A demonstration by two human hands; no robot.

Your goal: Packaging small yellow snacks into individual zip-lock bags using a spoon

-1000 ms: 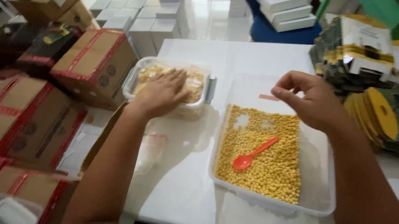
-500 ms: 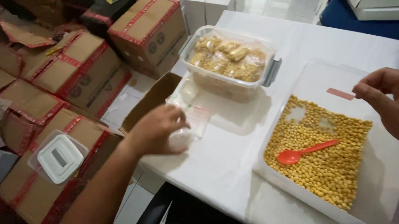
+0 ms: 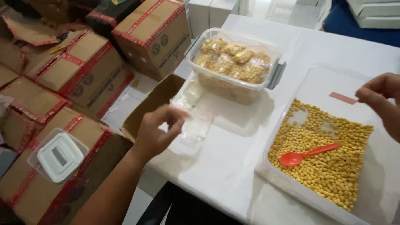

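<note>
Left hand (image 3: 157, 131), a second ago flat on the packets in the small lidless container (image 3: 233, 67), now pinches a clear plastic bag (image 3: 195, 121) off the tabletop edge; right hand (image 3: 388, 103) has lifted clear of the large tub (image 3: 336, 144).

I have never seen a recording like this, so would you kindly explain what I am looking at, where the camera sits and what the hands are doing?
There is no machine here: a person works with two bare hands, and the single picture comes from a camera worn on that person's head, looking down. The left hand pinches at a small stack of clear plastic bags lying near the edge of the white table. The right hand hovers empty above a large clear tub partly filled with small yellow pellets, on which a red spoon lies. Behind the bags stands a smaller clear box holding filled little bags of the same yellow stuff. To the left of the table are taped cardboard cartons and a small lidded plastic container.
</note>
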